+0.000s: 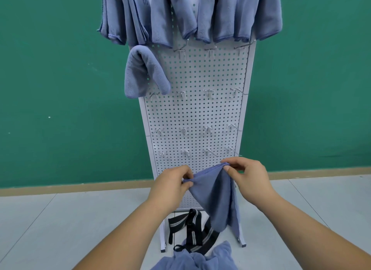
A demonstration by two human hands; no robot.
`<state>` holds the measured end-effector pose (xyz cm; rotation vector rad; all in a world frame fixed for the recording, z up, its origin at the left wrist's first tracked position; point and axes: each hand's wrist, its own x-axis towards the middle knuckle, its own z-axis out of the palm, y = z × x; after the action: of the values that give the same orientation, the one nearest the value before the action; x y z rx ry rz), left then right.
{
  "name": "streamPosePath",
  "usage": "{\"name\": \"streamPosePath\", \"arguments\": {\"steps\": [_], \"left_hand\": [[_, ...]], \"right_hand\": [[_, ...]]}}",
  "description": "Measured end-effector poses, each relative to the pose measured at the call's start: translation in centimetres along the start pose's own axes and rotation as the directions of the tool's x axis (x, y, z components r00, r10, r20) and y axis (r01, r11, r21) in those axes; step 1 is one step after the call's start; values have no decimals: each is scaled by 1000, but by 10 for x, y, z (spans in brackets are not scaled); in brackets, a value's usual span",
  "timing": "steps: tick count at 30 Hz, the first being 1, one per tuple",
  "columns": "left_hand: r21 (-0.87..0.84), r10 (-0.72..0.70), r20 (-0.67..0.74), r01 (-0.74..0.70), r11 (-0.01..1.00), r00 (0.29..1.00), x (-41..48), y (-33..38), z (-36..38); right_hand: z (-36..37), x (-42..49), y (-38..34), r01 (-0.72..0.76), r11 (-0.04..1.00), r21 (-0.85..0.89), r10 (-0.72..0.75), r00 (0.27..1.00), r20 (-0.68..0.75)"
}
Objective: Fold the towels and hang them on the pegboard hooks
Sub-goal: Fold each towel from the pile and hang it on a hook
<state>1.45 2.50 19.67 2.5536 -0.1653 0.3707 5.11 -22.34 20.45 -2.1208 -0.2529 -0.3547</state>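
Heaped towels (192,257) lie on the floor (60,219) at 6 o'clock, against a black striped strap (192,229). Above them one towel (212,197) hangs, long axis vertical, gripped at its top edge. The left hand (172,181) pinches the 9 o'clock corner. The right hand (249,177) pinches the gathered edges at 3 o'clock, slightly higher. Empty hooks (230,149) on the pegboard (196,113) sit at 12 o'clock, just above the right fingers. Judged: right hand is nearer for hanging.
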Motion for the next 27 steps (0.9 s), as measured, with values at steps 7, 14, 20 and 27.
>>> {"name": "streamPosePath", "arguments": {"steps": [7, 14, 20, 27], "left_hand": [[-145, 19, -231, -54, 988, 973, 7, 2, -11], [15, 2, -193, 1, 1000, 981, 10, -9, -10], [130, 38, -181, -14, 991, 983, 4, -1, -9], [-164, 126, 94, -110, 980, 988, 1, 15, 3]], "right_hand": [[-1, 2, 13, -42, 965, -259, 80, 987, 137], [0, 4, 7, 17, 963, -271, 39, 979, 199], [4, -2, -3, 43, 993, -111, -13, 966, 258], [19, -13, -11, 111, 993, 31, -115, 936, 334]]}}
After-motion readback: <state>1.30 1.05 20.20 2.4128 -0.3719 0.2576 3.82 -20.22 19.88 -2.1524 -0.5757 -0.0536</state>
